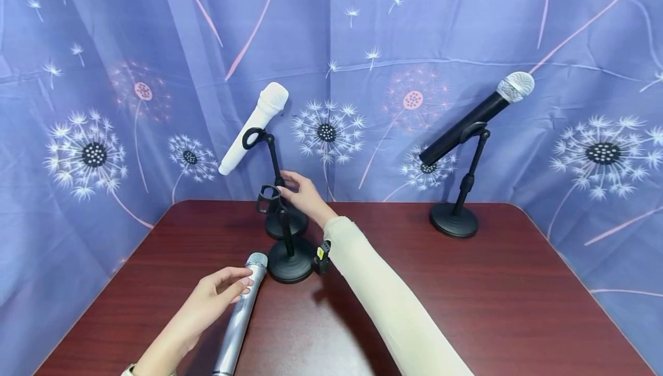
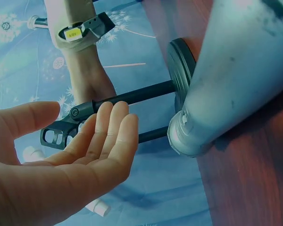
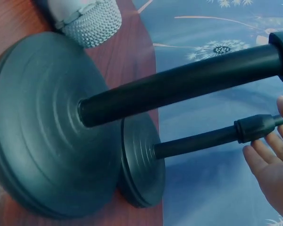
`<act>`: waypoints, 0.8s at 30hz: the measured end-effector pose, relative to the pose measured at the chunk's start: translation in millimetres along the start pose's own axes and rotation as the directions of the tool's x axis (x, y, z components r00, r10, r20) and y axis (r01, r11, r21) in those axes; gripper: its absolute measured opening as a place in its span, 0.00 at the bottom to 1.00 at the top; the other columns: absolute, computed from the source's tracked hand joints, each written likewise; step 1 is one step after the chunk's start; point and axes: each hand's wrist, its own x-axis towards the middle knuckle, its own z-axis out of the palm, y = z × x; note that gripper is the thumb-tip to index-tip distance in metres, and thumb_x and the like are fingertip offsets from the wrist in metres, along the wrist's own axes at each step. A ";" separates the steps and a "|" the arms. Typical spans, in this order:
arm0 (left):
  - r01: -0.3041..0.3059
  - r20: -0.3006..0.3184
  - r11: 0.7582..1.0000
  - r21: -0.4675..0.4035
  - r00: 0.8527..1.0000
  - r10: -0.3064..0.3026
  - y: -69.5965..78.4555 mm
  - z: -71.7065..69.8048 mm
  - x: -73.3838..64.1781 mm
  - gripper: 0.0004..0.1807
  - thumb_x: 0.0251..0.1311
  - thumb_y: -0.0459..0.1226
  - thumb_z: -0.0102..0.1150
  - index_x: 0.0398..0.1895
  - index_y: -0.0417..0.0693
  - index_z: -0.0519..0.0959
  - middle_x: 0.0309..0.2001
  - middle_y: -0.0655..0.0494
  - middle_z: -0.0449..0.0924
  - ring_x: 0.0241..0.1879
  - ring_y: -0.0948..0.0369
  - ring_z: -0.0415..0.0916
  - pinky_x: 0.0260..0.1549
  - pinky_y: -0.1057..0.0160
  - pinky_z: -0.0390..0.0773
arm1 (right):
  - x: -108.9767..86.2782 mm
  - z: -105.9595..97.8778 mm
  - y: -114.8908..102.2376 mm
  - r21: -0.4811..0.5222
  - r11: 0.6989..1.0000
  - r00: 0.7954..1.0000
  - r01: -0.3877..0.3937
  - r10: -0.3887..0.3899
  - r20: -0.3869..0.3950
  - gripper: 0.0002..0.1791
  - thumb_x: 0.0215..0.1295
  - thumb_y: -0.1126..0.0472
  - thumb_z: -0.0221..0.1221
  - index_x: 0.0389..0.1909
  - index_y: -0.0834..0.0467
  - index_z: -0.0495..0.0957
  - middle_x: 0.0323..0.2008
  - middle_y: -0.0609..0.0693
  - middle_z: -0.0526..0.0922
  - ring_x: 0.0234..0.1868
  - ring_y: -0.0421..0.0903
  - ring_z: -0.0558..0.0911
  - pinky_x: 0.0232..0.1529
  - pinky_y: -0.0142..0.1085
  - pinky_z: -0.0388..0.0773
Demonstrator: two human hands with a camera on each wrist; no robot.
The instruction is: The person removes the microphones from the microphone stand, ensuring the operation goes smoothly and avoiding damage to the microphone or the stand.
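My right hand (image 1: 307,196) is at the pole of the rear black microphone stand (image 1: 286,221), with thumb and fingers on either side near its collar (image 3: 254,128). That stand's clip holds a white microphone (image 1: 254,128) at a slant. In front of it is a second black microphone stand (image 1: 290,261), its clip (image 1: 268,199) bare. A silver microphone (image 1: 238,321) lies on the table beside the front base. Just over it hovers my left hand (image 1: 212,295), fingers loosely bent and thumb apart. The left wrist view shows nothing between thumb and fingers of this hand (image 2: 80,174).
At the right rear, a third stand (image 1: 454,219) carries a black microphone (image 1: 466,125) with a silver head. The dark red wooden table (image 1: 492,301) backs onto a blue dandelion-print curtain (image 1: 362,36). The two left stands' bases sit close together.
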 end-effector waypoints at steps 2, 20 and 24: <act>-0.004 0.008 1.000 -0.004 1.000 0.004 -0.6 -0.3 -0.5 0.22 0.67 0.40 0.56 0.58 0.34 0.73 0.49 0.44 0.79 0.47 0.54 0.78 0.47 0.61 0.78 | 1.9 2.0 0.2 0.008 1.000 1.000 -0.003 0.003 -0.008 0.26 0.69 0.66 0.56 0.67 0.63 0.66 0.63 0.61 0.72 0.63 0.52 0.72 0.51 0.39 0.78; -0.048 0.125 0.997 -0.061 0.991 0.056 -1.7 4.3 2.9 0.23 0.69 0.40 0.52 0.59 0.29 0.70 0.47 0.43 0.80 0.48 0.52 0.78 0.47 0.61 0.78 | 11.6 13.8 8.8 -0.033 0.997 0.996 -0.072 0.070 -0.048 0.24 0.70 0.70 0.53 0.66 0.65 0.67 0.60 0.64 0.73 0.61 0.56 0.73 0.59 0.41 0.72; -0.059 0.126 0.996 -0.064 0.990 0.067 -1.5 5.5 3.0 0.22 0.69 0.39 0.52 0.58 0.29 0.71 0.47 0.41 0.79 0.48 0.51 0.78 0.46 0.61 0.78 | 11.8 13.8 9.7 -0.024 0.998 0.996 -0.058 0.056 -0.069 0.22 0.69 0.70 0.53 0.64 0.65 0.69 0.59 0.65 0.74 0.60 0.57 0.75 0.56 0.41 0.75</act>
